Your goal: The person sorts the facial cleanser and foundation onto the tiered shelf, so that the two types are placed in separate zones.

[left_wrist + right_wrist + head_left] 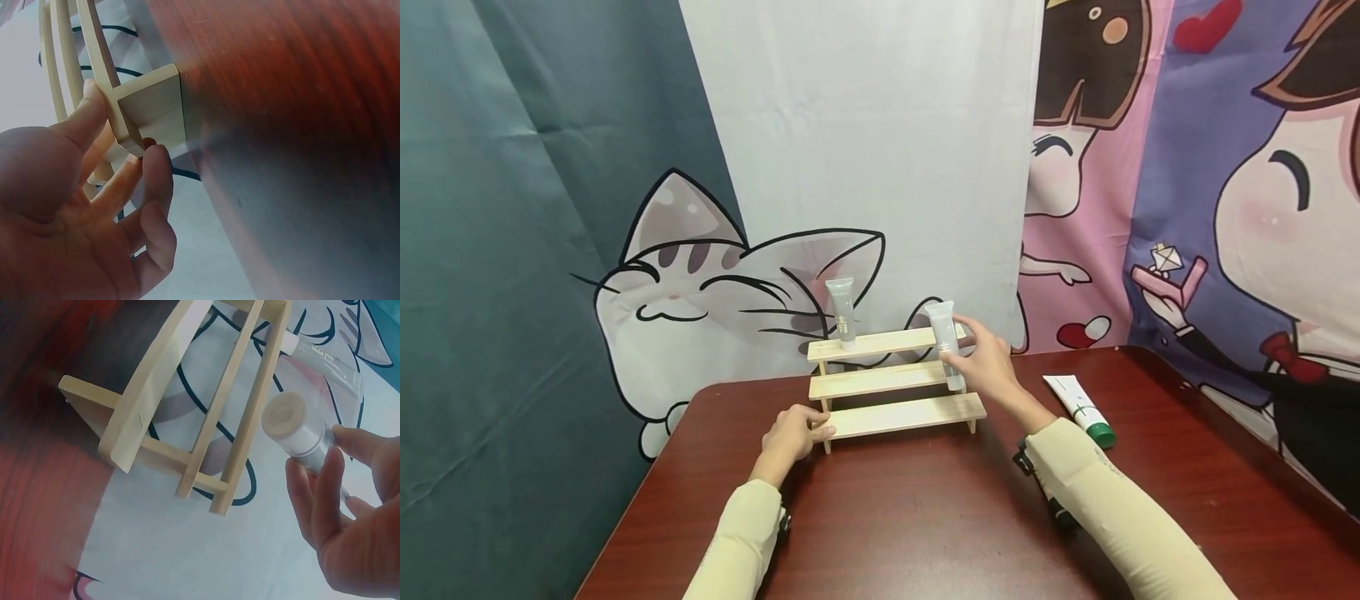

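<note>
A three-tier wooden rack (910,415) stands on the table. The left hand (792,433) grips the left end of its lowest shelf; in the left wrist view the thumb and fingers of this hand (94,206) pinch the shelf end (125,128). The right hand (988,362) holds a clear tube (945,333), cap down, in front of the rack's right side. The right wrist view shows the tube's white cap (289,422) apart from the rack (240,431), with the right hand (356,506) around the tube. Another clear tube (842,312) stands cap down at the top shelf's left.
A white tube with a green cap (1078,408) lies on the reddish-brown table (887,517), right of the rack. A dark object (1062,512) is partly hidden under the right forearm. Behind the table hangs a cloth printed with cartoon figures (880,125).
</note>
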Available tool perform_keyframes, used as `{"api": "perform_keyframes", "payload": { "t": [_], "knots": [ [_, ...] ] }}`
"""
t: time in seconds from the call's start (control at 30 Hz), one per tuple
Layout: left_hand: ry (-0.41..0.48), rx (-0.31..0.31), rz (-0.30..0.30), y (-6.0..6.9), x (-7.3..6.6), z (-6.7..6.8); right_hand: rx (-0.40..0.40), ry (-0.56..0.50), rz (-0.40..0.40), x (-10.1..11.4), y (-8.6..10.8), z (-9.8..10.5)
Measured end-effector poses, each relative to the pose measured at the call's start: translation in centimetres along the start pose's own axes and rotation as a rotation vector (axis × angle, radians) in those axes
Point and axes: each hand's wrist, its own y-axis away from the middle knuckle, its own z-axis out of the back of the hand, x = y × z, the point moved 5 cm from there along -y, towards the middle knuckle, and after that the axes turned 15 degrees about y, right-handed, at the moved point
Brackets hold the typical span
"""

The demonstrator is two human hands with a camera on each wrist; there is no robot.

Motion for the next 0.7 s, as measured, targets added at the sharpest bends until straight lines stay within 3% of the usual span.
{"api": "perform_keyframes", "payload": {
  "t": [0.7],
  "knots": [
    [0.008,-0.007,-0.011,0.0,0.0,0.0,-0.046,-0.096,0.025,1.6,-1.8,-1.5]
  ]
}}
